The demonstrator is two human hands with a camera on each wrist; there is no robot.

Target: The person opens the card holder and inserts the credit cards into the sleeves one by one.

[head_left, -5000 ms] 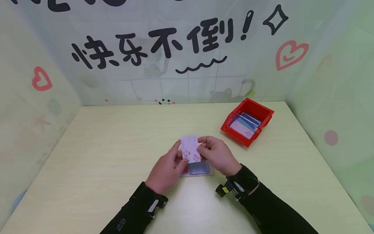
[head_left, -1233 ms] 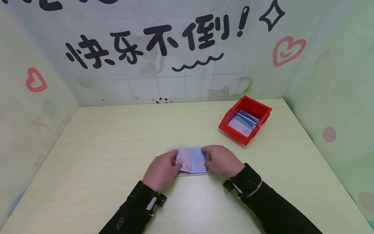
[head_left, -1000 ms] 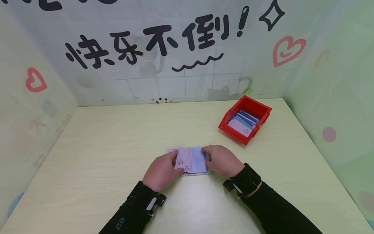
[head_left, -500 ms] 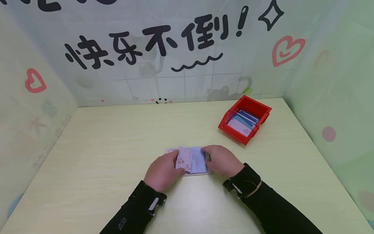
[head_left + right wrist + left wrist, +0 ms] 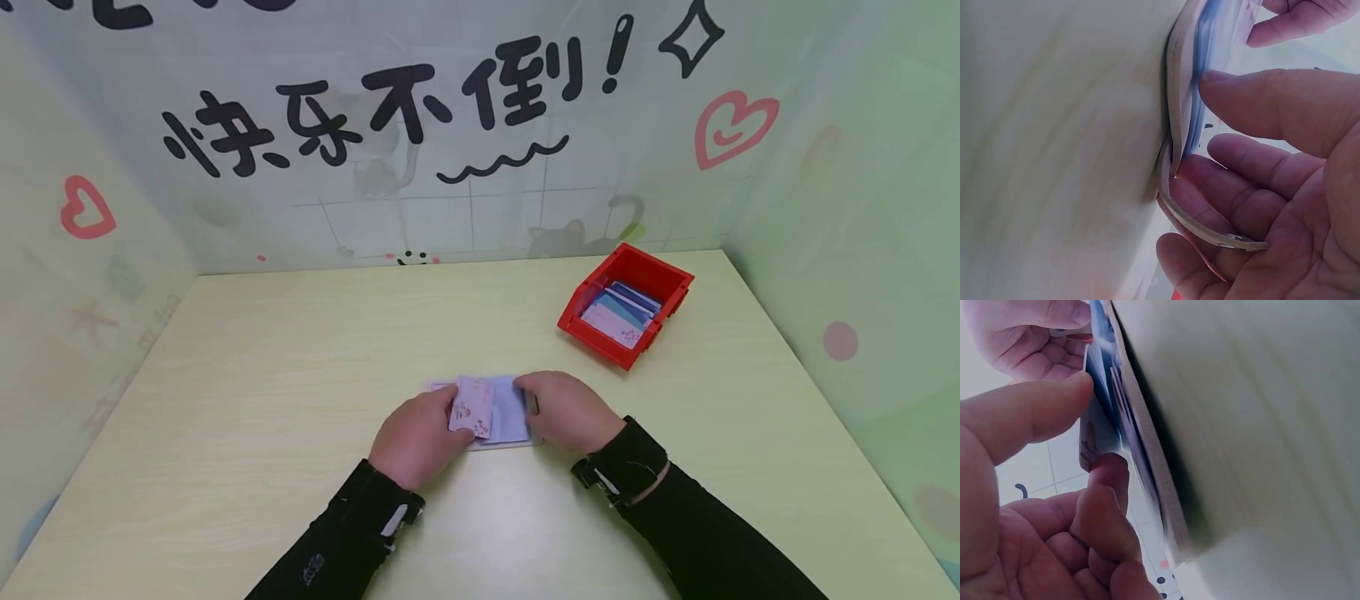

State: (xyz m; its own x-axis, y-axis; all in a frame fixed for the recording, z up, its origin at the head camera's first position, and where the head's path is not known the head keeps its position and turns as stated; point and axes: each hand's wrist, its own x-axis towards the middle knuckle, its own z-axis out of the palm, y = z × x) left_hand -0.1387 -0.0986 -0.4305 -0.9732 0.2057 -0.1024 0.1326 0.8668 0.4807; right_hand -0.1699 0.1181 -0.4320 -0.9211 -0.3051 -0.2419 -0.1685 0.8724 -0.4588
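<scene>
In the head view, a pink flower-printed card [image 5: 472, 406] slants over the blue-tinted plastic sleeves [image 5: 512, 408] of a card holder. My left hand [image 5: 415, 435] pinches the card between thumb and fingers on its left side. The left wrist view shows the card's far edge [image 5: 1099, 422] angled into the sleeves, its tip hidden there. At the holder's right end, my right hand [image 5: 572, 410] grips the sleeves, thumb [image 5: 1241, 94] on top and fingers beneath. A thin strap with a metal snap [image 5: 1235, 239] curves out over the right fingers. The holder's pale cover [image 5: 1147, 434] lies at the table.
A red bin [image 5: 648, 268] with several blue and pink cards [image 5: 615, 323] stands at the back right of the pale wooden table [image 5: 315, 350]. Printed fabric walls [image 5: 300, 225] enclose the table at the back and both sides.
Five seconds ago both hands held the card up over the holder; now my left hand alone has it, lower, and my right hand grips the holder's right end. Lately the card barely shifts.
</scene>
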